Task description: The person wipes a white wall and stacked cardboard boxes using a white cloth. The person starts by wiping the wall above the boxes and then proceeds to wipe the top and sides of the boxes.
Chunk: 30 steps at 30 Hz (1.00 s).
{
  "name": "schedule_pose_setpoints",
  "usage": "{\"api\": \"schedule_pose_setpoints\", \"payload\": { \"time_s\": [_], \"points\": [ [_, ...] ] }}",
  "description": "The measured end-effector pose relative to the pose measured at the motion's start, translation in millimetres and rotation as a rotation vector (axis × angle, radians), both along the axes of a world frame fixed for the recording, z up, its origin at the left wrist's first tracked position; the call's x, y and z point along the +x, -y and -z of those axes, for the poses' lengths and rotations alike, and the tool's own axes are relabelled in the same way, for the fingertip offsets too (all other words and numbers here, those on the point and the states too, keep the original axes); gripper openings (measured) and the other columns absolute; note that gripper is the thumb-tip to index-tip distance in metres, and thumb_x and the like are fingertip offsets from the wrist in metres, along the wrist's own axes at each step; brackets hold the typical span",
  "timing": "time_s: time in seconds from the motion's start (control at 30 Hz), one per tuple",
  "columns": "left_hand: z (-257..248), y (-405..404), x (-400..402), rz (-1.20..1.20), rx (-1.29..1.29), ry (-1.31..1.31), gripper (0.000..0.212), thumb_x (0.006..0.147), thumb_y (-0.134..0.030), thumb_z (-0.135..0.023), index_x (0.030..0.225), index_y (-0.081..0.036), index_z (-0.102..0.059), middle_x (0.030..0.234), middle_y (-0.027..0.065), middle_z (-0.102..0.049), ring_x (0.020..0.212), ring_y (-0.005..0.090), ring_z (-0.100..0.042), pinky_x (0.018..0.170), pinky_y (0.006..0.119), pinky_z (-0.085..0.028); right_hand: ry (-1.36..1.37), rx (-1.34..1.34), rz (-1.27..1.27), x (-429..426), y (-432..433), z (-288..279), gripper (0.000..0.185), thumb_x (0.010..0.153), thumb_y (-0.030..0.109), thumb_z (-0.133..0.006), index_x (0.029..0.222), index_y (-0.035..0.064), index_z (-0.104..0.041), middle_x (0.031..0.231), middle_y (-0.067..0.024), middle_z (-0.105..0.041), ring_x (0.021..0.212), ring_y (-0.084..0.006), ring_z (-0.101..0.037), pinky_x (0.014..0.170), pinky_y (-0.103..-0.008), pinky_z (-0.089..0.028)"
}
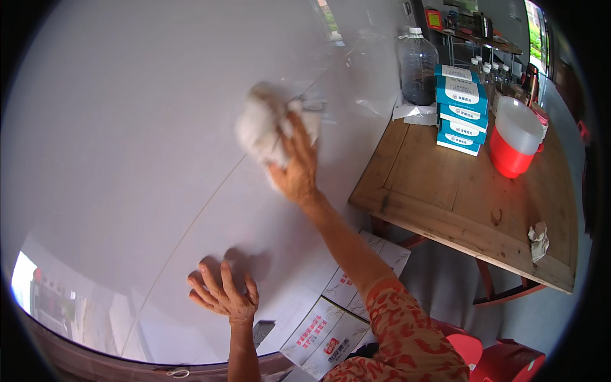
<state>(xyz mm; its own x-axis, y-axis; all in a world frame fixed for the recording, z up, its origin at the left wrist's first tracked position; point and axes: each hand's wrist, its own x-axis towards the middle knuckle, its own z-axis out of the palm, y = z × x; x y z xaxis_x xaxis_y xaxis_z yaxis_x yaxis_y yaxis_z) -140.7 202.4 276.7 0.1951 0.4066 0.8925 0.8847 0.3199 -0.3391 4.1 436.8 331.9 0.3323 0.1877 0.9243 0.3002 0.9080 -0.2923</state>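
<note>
A pale crumpled cloth (260,131), blurred and stained grey on top, lies against a glossy white wall panel (143,157). My right hand (297,164) is on it, fingers spread over its right side and the thumb at its lower edge. A thin seam runs diagonally across the panel and passes under the cloth. Lower down, my left hand (224,292) has its fingers apart and holds nothing. Its shadow falls on the panel close by; whether the fingertips touch is hard to tell. A dark wall plate (263,331) sits beside the left wrist.
To the right stands a wooden table (425,181) bearing stacked blue-and-white boxes (462,95), a large clear jug (418,67), a red-and-clear plastic container (514,138), several bottles and crumpled paper (539,241). Printed cartons (327,334) and red plastic chairs (508,360) are below.
</note>
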Motion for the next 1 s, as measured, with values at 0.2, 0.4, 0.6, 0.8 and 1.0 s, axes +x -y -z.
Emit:
{"api": "schedule_pose_setpoints", "payload": {
  "time_s": [0.2,0.4,0.6,0.8,1.0],
  "points": [
    [-0.4,-3.0,0.5,-0.042,0.019,-0.032,0.051,0.091,-0.046,-0.043,0.128,-0.012,-0.050,0.142,0.0182,-0.036,0.136,0.0414,-0.021,0.110,0.053,-0.006,-0.241,-0.284,-0.027,39.9,-76.8,17.1,0.053,0.080,0.020,-0.065,0.127,0.0037,-0.047,0.139,-0.0251,-0.036,0.125,-0.0417,-0.038,0.100,-0.0513,-0.032],
    [-0.5,-6.8,1.0,-0.099,0.056,-0.087,0.050,0.091,-0.043,-0.046,0.129,-0.009,-0.048,0.142,0.0184,-0.037,0.136,0.0407,-0.023,0.109,0.054,-0.007,-0.444,-0.457,-0.096,73.6,-153.5,72.6,0.041,0.087,0.026,-0.059,0.108,-0.0077,-0.055,0.126,-0.0240,-0.047,0.112,-0.0356,-0.048,0.095,-0.0474,-0.034],
    [-3.3,-13.6,6.1,-0.141,0.047,-0.122,0.051,0.085,-0.027,-0.056,0.131,-0.010,-0.044,0.143,0.0216,-0.033,0.134,0.0434,-0.024,0.107,0.059,-0.013,-0.543,-0.712,0.124,114.3,-226.1,155.7,0.040,0.088,0.029,-0.058,0.099,-0.0099,-0.054,0.088,-0.0209,-0.056,0.075,-0.0318,-0.056,0.071,-0.0417,-0.044],
    [-2.3,-8.1,4.1,-0.233,0.012,-0.168,0.052,0.090,-0.034,-0.046,0.135,-0.009,-0.040,0.145,0.0216,-0.028,0.134,0.0440,-0.023,0.106,0.061,-0.017,-0.715,-0.829,0.011,117.2,-214.6,182.8,0.039,0.089,0.030,-0.056,0.094,-0.0089,-0.053,0.091,-0.0207,-0.056,0.083,-0.0288,-0.054,0.076,-0.0410,-0.042],
    [-4.8,-15.4,7.1,-0.161,0.026,-0.150,0.053,0.085,-0.029,-0.054,0.134,-0.009,-0.043,0.144,0.0201,-0.030,0.135,0.0424,-0.022,0.106,0.060,-0.014,-0.654,-0.804,-0.063,86.0,-175.7,211.2,0.041,0.091,0.028,-0.053,0.111,-0.0073,-0.048,0.099,-0.0147,-0.055,0.089,-0.0240,-0.052,0.079,-0.0363,-0.042]
  ]
}}
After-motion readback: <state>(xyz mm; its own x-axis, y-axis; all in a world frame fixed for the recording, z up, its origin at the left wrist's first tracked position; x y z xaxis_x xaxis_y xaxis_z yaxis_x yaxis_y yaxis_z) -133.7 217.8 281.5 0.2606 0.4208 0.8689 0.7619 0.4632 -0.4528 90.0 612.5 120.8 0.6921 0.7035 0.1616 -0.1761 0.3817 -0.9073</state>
